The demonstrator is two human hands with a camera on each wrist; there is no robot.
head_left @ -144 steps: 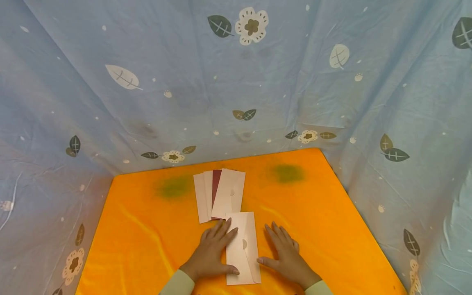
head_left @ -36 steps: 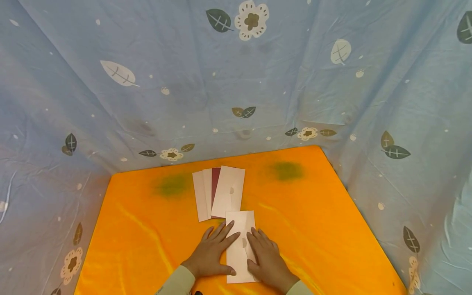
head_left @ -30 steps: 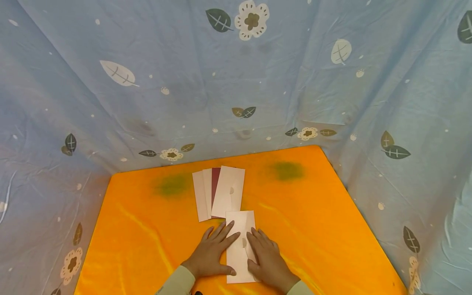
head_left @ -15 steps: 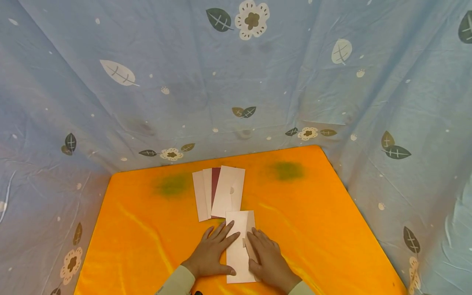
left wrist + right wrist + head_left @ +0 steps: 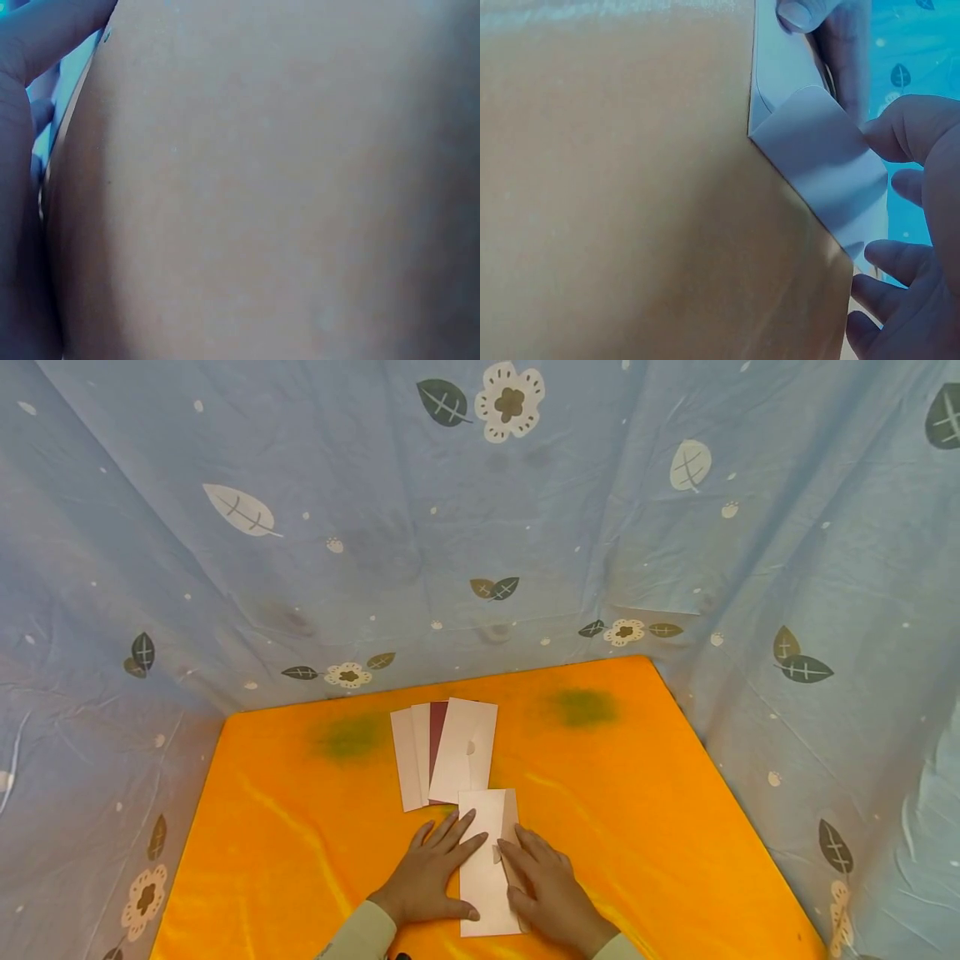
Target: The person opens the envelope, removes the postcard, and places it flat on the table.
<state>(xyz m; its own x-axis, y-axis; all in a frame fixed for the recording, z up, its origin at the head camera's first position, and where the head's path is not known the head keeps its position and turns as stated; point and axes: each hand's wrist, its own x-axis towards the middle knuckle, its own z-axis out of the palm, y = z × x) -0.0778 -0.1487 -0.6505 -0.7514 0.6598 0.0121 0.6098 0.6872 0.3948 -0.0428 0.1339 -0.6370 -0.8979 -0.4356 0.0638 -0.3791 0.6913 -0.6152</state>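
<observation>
head view, nearest first: two pale sleeves [image 5: 360, 931] reach in from below, one on each side of the near envelope [image 5: 480, 885], which lies flat on an orange cloth [image 5: 615, 810] with its long sides running away from the person. left of that envelope is the left hand [image 5: 431, 877], palm down with fingers spread, gripping nothing; its index fingertip and thumb tip rest on the envelope's left side. right of the envelope is the right hand [image 5: 551, 893], fingers bent at the flap [image 5: 821, 165]; the right wrist camera shows that flap standing up along the envelope's right side, the thumb curled over its raised edge and other fingertips by its far end. the left wrist camera gives mostly a blurred tan expanse and adds little. just beyond the envelope and slightly to its left, three pale envelopes [image 5: 463, 752] lie fanned out, with a dark red piece [image 5: 437, 727] showing between them; the near envelope's far edge overlaps the front one's lower corner. farther past the envelope, greenish patches [image 5: 585, 707] mark the cloth on either side, and behind everything hangs a blue curtain [image 5: 480, 510] printed with leaves and flowers.
</observation>
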